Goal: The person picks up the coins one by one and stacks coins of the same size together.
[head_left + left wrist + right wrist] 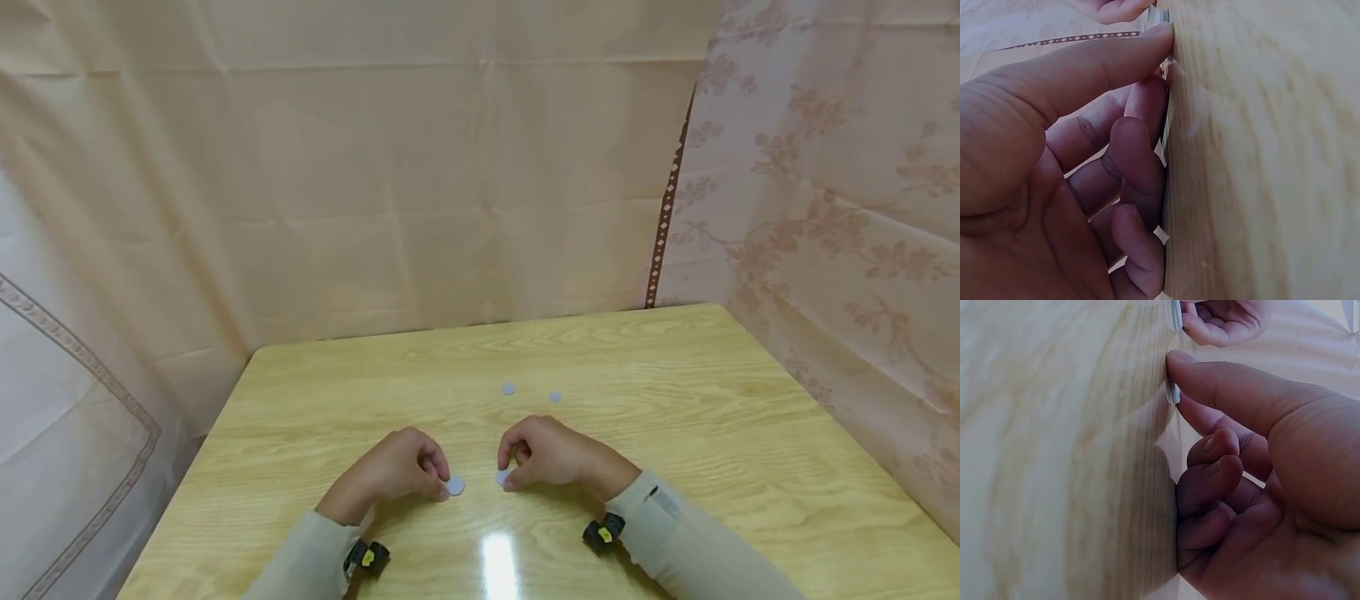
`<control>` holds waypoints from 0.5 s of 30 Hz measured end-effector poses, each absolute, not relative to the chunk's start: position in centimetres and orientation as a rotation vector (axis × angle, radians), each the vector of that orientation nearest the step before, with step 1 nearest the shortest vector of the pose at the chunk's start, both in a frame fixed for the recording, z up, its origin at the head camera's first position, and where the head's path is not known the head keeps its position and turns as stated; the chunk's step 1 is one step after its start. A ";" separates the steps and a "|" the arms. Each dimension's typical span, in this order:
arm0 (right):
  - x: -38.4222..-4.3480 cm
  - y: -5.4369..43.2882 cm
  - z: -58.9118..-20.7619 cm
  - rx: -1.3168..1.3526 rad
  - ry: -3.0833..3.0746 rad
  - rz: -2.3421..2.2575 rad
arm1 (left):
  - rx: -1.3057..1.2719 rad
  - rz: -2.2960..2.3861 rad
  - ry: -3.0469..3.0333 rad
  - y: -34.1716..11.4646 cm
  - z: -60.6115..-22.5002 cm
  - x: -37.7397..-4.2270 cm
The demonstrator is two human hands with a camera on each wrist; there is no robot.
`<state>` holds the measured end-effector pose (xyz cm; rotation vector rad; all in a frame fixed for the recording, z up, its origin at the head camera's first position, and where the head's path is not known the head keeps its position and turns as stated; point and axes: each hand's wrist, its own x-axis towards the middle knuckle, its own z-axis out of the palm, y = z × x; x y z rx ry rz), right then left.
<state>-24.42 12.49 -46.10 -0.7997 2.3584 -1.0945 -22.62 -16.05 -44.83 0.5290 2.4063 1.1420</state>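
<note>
- Evidently, left grip is pinching one pale round disc, right grip another disc.
- Only the head view is showing farther discs beyond right grip.

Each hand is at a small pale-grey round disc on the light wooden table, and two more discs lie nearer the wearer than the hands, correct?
No: the two other pale-grey round discs lie beyond the left hand and right hand, farther from the wearer, as the head view shows. The rest holds.
</note>
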 end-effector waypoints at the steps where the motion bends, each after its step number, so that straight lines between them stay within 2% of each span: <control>1: -24.4 12.5 -46.1 -0.797 2.353 -1.096 | 0.528 1.142 2.406 -16.1 -44.9 -22.6; 15: -24.7 13.0 -46.0 -0.808 2.310 -1.103 | 0.507 1.107 2.412 -16.0 -45.0 -22.9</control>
